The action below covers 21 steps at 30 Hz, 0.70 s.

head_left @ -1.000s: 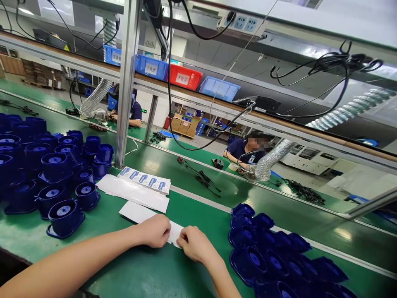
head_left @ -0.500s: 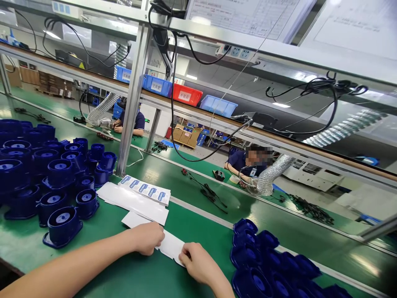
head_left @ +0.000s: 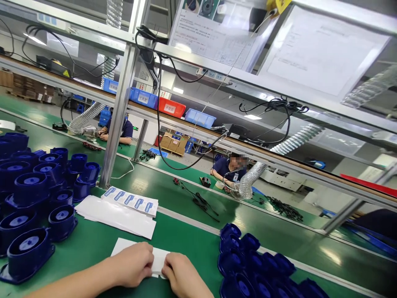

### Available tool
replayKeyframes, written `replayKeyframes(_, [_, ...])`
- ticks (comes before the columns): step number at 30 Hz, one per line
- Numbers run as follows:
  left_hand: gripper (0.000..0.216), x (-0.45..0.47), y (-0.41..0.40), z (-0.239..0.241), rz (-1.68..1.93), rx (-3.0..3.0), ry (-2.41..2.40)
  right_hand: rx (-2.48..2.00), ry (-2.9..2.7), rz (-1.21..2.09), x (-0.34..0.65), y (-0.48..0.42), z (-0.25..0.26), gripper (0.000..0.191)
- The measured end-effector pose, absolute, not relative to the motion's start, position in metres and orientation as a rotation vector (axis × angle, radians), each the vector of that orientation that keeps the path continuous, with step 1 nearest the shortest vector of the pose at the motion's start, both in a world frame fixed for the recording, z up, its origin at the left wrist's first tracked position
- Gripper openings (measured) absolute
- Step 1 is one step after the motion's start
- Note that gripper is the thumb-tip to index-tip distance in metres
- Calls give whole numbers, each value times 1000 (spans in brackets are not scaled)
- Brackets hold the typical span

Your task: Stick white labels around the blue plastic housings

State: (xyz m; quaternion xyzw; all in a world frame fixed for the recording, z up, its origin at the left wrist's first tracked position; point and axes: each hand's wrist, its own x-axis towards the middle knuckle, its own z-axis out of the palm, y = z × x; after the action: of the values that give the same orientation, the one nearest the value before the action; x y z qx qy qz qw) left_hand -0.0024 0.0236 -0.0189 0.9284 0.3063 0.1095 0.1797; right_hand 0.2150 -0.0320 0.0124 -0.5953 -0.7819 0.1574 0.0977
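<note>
A white label strip (head_left: 158,257) lies on the green bench (head_left: 93,248) at the bottom middle of the head view. My left hand (head_left: 133,265) is curled over its left part, fingers pressed onto the paper. My right hand (head_left: 180,275) pinches the strip's right end, knuckles bent. Both hands almost touch. Just beyond them sits a stack of white label sheets (head_left: 116,215), and a sheet with blue printed labels (head_left: 130,200) lies on top of its far side.
Many dark blue plastic housings (head_left: 29,194) crowd the left of the bench; another pile of blue housings (head_left: 251,265) lies at the right. A metal post (head_left: 116,120) rises behind the sheets. Beyond it runs a green conveyor (head_left: 173,194) with black cables; other people sit across.
The camera has tilted upward, so my hands and the strip sit lower in view. My hands have drawn closer together on the strip. The stacks have not moved.
</note>
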Motion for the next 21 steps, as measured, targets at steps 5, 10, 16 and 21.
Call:
replayKeyframes(5, [18,-5,32,-17,108,2739,860,-1903,-2361,368,217,-29,16,17])
replayKeyframes(10, [15,1,43,-12,78,2678,899,-1980,-2350,339,215,-25,13,18])
replayKeyframes(16, [15,-19,42,-5,120,2649,904,-1969,-2340,384,219,-29,13,16])
replayKeyframes(21, [17,-19,47,-7,78,2672,904,-1960,-2328,419,220,-28,13,15])
